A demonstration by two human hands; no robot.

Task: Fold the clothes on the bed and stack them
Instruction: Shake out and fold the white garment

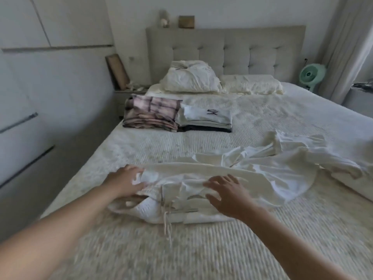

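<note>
While my left hand (126, 181) pinches the cream drawstring trousers (181, 197) flat, my right hand (228, 195), fingers spread and empty, smooths them; folded stacks (177, 116) wait beyond.

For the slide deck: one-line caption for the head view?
Left hand grips and right hand reaches over cream drawstring pants on the bed, two folded stacks behind.

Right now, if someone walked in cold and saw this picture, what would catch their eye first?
Probably the two bare hands low in the middle: the left hand grips one end of a cream drawstring garment on the bed, while the right hand lies spread over it. Next, the folded plaid stack beside a white folded stack, further up the bed toward the pillows. A loose white garment sprawls at right.
</note>
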